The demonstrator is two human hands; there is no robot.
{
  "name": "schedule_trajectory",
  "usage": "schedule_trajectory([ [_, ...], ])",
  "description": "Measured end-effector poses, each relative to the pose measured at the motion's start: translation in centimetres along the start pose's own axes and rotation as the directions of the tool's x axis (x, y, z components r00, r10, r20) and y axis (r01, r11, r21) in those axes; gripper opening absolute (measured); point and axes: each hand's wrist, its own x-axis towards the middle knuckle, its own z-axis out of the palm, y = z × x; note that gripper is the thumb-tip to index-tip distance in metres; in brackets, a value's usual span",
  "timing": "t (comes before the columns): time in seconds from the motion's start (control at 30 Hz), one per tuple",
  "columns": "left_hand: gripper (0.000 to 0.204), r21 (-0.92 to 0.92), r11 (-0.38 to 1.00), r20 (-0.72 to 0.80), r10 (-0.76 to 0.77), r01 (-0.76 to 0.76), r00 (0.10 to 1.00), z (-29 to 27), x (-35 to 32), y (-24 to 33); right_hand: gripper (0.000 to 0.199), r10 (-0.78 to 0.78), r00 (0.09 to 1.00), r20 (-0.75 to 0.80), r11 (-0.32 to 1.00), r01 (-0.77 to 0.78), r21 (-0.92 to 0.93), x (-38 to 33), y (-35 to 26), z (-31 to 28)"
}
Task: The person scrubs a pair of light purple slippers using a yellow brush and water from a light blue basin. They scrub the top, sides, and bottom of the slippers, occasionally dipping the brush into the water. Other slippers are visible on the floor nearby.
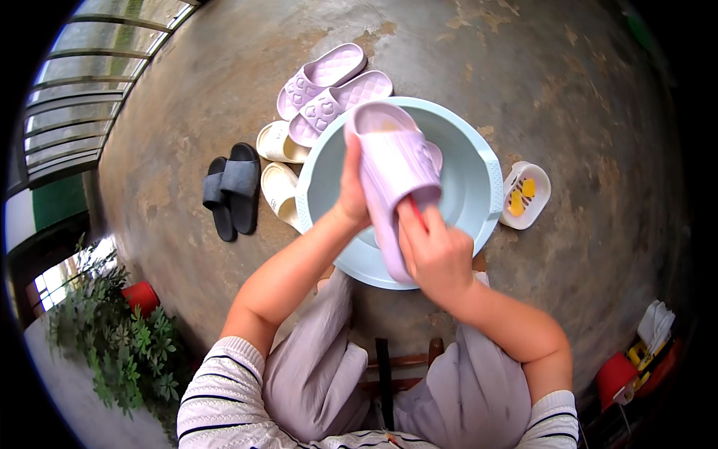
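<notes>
**Two hands meet at a lilac slipper over a pale blue basin**

The left forearm slants up and to the right from a striped sleeve, elbow bent. Its left hand is raised against the left edge of the lilac slipper, fingers grasping the sole's side; their tips are hidden behind it. The slipper is held tilted above the pale blue basin, its open toe pointing up and its heel end down, toward the person.

The right forearm runs up and to the left, elbow bent outward. The right hand, knuckles up, has its fingers curled around a slim red object at the strap's rear opening. How far that object reaches inside is hidden.

Left of the basin lie a lilac pair, cream slippers and a dark pair; to its right sits a white dish.
</notes>
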Motion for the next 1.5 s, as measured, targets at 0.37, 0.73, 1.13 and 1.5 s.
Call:
schedule_trajectory([
  [0.37, 0.109, 0.024, 1.000, 0.027, 0.012, -0.013, 1.000, -1.2, 0.8, 1.4, 0.043, -0.006, 1.000, -0.001, 0.987, 0.006, 0.161, -2.6, 0.0, 0.0],
  [0.73, 0.083, 0.140, 0.989, -0.322, 0.007, 0.040, 0.947, 2.6, -1.2, -1.9, 0.029, 0.007, 0.999, -0.043, 0.999, -0.005, 0.044, -1.2, 2.4, 1.0],
  [1.13, 0.035, 0.063, 0.998, -0.501, 0.039, -0.008, 0.865, 1.2, -0.6, -1.8, 0.038, -0.043, 0.999, 0.008, 0.988, 0.043, -0.145, -2.3, 4.5, 1.8],
  [1.5, 0.023, 0.264, 0.925, -0.567, -0.080, 0.272, 0.820, 2.1, -2.0, -2.2, 0.018, -0.013, 1.000, 0.014, 0.998, 0.014, -0.054, -2.4, 5.8, 1.7],
])
